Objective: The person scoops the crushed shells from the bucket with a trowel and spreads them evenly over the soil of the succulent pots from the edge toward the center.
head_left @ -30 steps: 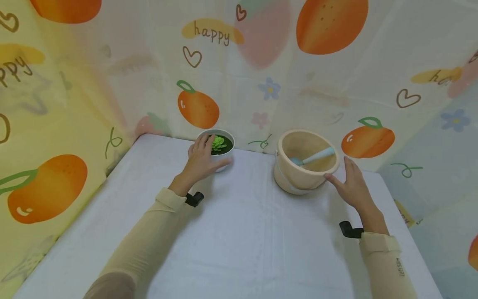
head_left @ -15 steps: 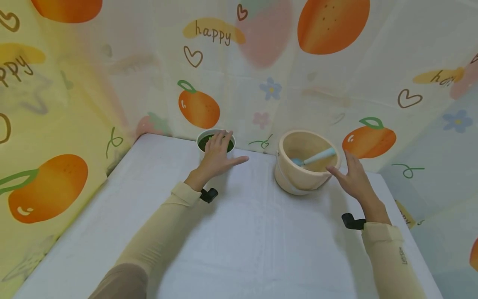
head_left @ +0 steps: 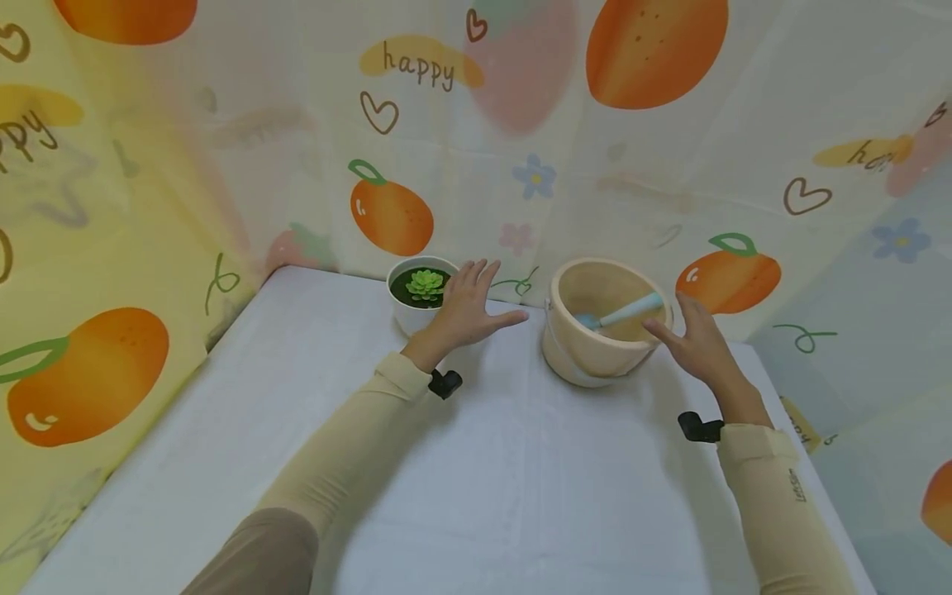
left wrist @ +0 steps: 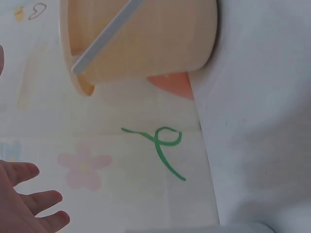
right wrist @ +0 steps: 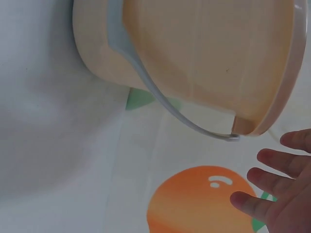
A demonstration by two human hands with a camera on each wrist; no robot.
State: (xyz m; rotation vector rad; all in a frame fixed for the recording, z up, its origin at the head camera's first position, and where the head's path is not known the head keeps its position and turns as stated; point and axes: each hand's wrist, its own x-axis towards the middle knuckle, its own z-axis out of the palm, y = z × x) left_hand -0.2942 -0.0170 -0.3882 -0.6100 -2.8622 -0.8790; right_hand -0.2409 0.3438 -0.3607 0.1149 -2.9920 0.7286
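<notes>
In the head view my left hand (head_left: 470,306) hovers beside the white pot (head_left: 412,318), fingers spread, holding nothing. A green succulent (head_left: 426,283) sits in the pot's dark soil. My right hand (head_left: 699,343) is at the right of a beige bucket (head_left: 587,351), its thumb overlapping the rim in view; whether it touches is unclear. Inside the bucket leans a tool with a light blue handle (head_left: 632,308), its head partly hidden. The left wrist view has left fingertips (left wrist: 56,221) apart from the bucket (left wrist: 146,43). Spread right fingers (right wrist: 272,179) show past the bucket rim in the right wrist view.
A white cloth covers the table (head_left: 476,479). Behind it hangs a printed curtain (head_left: 461,190) with oranges and hearts, close to the pot and bucket. The bucket's pale grey handle (right wrist: 160,97) hangs down its front side.
My left hand has moved right, from over the succulent to the pot's right side, uncovering the plant. The right hand has risen slightly beside the bucket. Pot and bucket have stayed put.
</notes>
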